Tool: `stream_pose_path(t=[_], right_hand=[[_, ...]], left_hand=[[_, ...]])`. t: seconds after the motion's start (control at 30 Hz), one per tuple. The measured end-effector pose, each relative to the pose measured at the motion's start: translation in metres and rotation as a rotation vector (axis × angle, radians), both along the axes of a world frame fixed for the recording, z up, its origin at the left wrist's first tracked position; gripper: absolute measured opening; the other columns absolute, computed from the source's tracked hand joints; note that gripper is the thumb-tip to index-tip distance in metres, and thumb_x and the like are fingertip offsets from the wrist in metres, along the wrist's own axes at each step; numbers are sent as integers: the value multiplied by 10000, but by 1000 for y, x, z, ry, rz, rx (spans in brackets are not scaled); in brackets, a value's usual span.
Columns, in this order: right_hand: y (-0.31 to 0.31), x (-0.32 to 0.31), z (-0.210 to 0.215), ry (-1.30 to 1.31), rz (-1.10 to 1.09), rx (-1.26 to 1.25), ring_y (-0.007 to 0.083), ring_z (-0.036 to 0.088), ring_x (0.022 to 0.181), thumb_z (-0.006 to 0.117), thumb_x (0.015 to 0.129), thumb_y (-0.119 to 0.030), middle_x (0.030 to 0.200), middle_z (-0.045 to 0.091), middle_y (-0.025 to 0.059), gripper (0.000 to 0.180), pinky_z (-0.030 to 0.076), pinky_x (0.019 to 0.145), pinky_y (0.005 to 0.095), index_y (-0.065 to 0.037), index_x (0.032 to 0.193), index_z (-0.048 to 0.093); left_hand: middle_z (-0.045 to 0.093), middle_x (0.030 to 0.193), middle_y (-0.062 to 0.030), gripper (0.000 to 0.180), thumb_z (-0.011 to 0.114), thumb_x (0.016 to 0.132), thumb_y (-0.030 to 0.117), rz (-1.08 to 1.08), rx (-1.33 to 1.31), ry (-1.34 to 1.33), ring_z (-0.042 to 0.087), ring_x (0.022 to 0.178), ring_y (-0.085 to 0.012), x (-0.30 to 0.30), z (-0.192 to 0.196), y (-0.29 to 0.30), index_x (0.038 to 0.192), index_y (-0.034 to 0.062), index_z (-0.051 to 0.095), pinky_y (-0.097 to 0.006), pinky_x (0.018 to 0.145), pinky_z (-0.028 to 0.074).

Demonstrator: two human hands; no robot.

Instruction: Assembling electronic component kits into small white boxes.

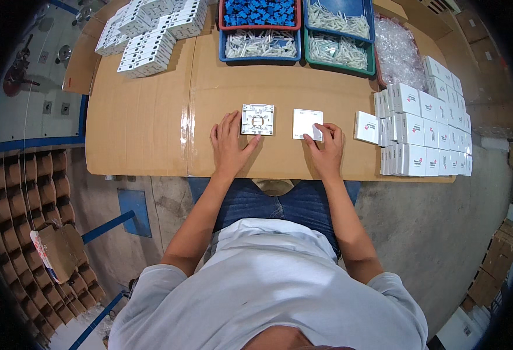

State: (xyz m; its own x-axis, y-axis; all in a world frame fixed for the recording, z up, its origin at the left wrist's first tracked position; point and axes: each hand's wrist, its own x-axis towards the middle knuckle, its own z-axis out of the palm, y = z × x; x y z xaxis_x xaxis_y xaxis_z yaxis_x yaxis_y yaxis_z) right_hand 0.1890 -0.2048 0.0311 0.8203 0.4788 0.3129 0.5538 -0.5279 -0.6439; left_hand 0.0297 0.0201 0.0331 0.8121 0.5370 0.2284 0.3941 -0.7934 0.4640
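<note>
Two bare hands work low over the cardboard table covering, one to each white part. From where I stand, the left hand is spread fairly wide, its fingers drawn together along the left side of the square white frame and its thumb by the lower edge. That reach round a corner would suit steadying it, though I cannot tell whether the skin presses or just lies beside it.

The right hand is narrower, thumb and fingertips at the lower right corner of the flat white plate; whether it grips or only rests there, I cannot tell. Frame and plate lie side by side with a gap between, near the front edge, probably so that each hand has its own piece without crossing.

One small white box lies apart, just left of the stacked white boxes, perhaps for easy reach. Beyond, the red tray of blue pieces, a blue tray and a green tray of pale slim pieces are grouped at the back, presumably to leave the middle for handling. Rows of white units fill the far left, likely banked out of the way.
</note>
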Motion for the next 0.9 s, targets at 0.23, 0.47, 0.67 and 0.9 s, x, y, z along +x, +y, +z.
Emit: stream_pose_path(t=[0.23, 0.47, 0.67, 0.9], right_hand=[[-4, 14, 12, 138, -65, 266, 245, 627, 1031, 707, 908, -58, 1176, 620, 128, 270, 521, 870, 337, -30, 1175, 687], [-23, 112, 121, -40, -79, 302, 201, 688, 907, 671, 946, -73, 983, 721, 107, 224, 530, 833, 319, 7, 1155, 687], [-79, 270, 165, -88, -153, -48, 331, 721, 891, 651, 906, -152, 959, 744, 170, 232, 563, 796, 408, -57, 1106, 720], [-140, 419, 132, -69, -424, -486, 340, 721, 1018, 619, 889, -152, 1074, 748, 170, 262, 558, 883, 418, -109, 1117, 742]], left_hand=[[496, 1496, -123, 812, 773, 826, 485, -45, -21, -6, 414, 1431, -295, -2, 1, -1, 1450, 49, 491, -545, 1177, 239], [492, 1505, -119, 744, 772, 847, 397, -15, -63, -14, 401, 1448, -291, 1, 5, -6, 1455, 77, 487, -533, 1196, 201], [489, 1513, -113, 723, 765, 856, 378, -4, -69, -3, 394, 1457, -289, 5, 5, -8, 1452, 84, 481, -531, 1206, 180], [495, 1508, -122, 709, 761, 840, 335, -1, -64, -2, 396, 1454, -304, 6, 2, -7, 1439, 69, 488, -534, 1204, 185]])
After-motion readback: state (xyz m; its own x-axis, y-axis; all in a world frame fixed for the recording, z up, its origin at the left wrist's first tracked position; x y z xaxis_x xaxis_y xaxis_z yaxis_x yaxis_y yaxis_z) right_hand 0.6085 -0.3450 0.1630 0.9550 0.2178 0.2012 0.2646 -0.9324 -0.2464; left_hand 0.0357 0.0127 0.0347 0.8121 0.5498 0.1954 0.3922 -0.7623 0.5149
